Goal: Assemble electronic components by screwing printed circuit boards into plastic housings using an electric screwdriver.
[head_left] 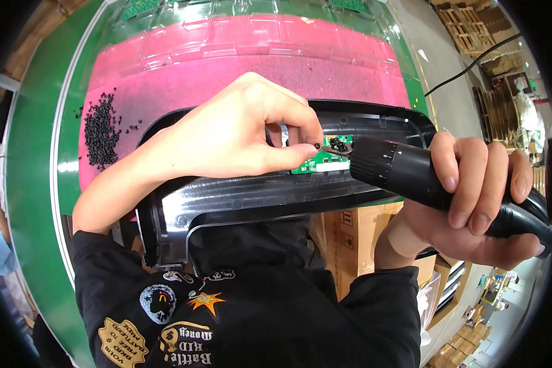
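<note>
My right hand (pixel 472 202) is wrapped around a black electric screwdriver (pixel 405 172), which lies nearly level and points left. Its thin metal bit reaches the fingertips of my left hand (pixel 245 132). There, my left thumb and forefinger pinch a small black screw (pixel 318 146) at the bit's tip. Just below the fingertips, a green circuit board (pixel 322 167) sits inside a long black plastic housing (pixel 245 196). Small dark parts show on the board beside the bit, but I cannot make out their kind. My left hand and the screwdriver cover part of the board.
Left of the housing, a pile of small black screws (pixel 101 132) lies on a pink mat (pixel 184 76). Clear plastic trays (pixel 276 27) span the far side of the green table (pixel 34 141). A cardboard box (pixel 349 239) stands below the housing's near edge. A black cable (pixel 472 64) hangs at upper right.
</note>
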Tool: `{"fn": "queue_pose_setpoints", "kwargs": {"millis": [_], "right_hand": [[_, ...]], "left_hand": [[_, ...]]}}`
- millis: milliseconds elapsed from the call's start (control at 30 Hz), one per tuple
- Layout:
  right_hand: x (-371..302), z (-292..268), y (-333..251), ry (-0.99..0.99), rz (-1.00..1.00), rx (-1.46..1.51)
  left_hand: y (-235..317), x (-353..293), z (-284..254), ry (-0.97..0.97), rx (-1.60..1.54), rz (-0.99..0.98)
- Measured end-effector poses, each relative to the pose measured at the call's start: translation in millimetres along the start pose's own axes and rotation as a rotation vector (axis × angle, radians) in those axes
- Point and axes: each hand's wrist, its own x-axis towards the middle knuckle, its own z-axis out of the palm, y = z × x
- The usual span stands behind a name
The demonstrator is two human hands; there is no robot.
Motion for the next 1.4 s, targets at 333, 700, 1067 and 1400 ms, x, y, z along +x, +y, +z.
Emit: {"fn": "queue_pose_setpoints", "kwargs": {"millis": [333, 700, 1067, 1400], "right_hand": [[-0.8, -5.6, 15.4, -0.070, -0.005, -0.011], [7.1, -38.9, 3.0, -0.070, 0.123, -0.202], [2.8, -59.0, 20.9, 0.146, 0.199, -0.303], [9.3, -59.2, 30.2, 0.089, 0.248, -0.360]], "left_hand": [[-5.4, -0.4, -0.1, -0.114, 0.055, 0.000], [-11.3, -3.6, 1.4, -0.247, 0.297, -0.099], [-11.7, -4.3, 4.5, -0.328, 0.353, 0.038], [-0.9, -5.9, 4.7, -0.391, 0.367, -0.179]]}}
